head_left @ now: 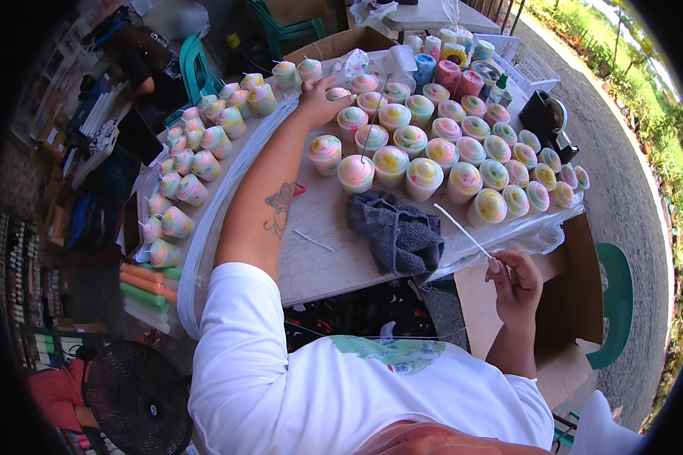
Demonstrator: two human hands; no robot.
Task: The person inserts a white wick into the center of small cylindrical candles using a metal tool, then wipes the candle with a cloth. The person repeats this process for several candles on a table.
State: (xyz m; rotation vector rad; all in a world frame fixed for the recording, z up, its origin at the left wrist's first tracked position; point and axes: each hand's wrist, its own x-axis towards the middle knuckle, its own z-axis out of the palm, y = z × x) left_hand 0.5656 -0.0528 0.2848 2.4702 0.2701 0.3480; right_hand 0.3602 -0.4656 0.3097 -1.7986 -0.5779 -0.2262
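Head view: the person's left hand stretches to the far side of the table, its fingers bent around a pastel swirled candle; I cannot tell whether they grip it or only rest against it. On the near right, the right hand pinches a stiff white wick between thumb and fingertips, its free end slanting to the far left, toward the candles.

Many more swirled cup-shaped candles stand close together across the middle and right of the table, with 2 thin dark rods rising among them. On the left stands another group of swirled candles, many with white wicks showing at their tops. A long bundle of pale strands runs between this group and the left forearm. Near the table's middle lie a loose white wick and, to its right, a crumpled dark gray towel, just beside the nearest candles.

At the far right are red candles, a spray bottle and a black tape dispenser. Orange and green rods lie at the near left, beyond a black fan.
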